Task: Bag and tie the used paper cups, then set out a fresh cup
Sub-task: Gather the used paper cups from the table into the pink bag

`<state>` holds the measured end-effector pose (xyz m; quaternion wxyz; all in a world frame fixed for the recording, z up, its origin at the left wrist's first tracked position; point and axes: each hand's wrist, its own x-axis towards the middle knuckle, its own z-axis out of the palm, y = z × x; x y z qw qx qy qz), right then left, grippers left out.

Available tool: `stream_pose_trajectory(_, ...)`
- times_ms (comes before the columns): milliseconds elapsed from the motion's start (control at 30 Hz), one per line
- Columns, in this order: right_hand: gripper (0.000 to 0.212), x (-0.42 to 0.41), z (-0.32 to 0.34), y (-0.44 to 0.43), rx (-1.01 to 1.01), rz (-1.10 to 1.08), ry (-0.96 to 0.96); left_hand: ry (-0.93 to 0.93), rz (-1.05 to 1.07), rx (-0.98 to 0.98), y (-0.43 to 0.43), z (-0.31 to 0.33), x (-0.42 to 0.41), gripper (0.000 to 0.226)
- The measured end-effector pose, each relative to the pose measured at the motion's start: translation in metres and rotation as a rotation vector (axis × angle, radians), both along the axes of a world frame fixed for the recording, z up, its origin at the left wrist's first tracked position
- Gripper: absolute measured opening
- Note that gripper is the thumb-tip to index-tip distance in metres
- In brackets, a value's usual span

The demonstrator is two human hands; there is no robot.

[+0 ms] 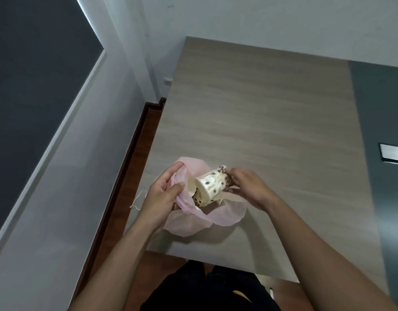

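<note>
Hands: crumpled spotted cups, pink bag

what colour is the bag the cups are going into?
Pale translucent pink bag; the head view shows it.

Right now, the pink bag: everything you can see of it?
The pink bag is thin, translucent pale-pink plastic, crumpled and untied. It lies on the table near its front left corner. Its mouth gapes open, and the left hand grips the mouth's edge, holding it apart. Spotted paper cups lie inside. The right hand holds another cup on its side at the opening.
</note>
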<state>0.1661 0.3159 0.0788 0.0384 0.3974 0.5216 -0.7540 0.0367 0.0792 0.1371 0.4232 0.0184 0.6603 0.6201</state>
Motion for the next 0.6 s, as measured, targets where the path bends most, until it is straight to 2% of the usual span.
stream_pose_trajectory(167, 0.025, 0.008, 0.001, -0.054, 0.072, 0.172, 0.016, 0.050, -0.049, 0.055, 0.007, 0.016, 0.003, 0.060)
stream_pose_trajectory(367, 0.035, 0.010, 0.012, -0.085, 0.383, 0.408, 0.020, 0.012, -0.090, 0.180, 0.020, 0.044, 0.001, 0.057)
stream_pose_trajectory(467, 0.047, 0.008, 0.020, -0.077, 0.601, 0.325, -0.022, -0.007, -0.066, 0.239, 0.024, 0.060, -0.006, 0.056)
stream_pose_trajectory(600, 0.046, 0.017, 0.030, -0.044, 0.828, 0.167, -0.081, 0.017, -0.055, 0.292, 0.025, 0.074, -0.016, 0.055)
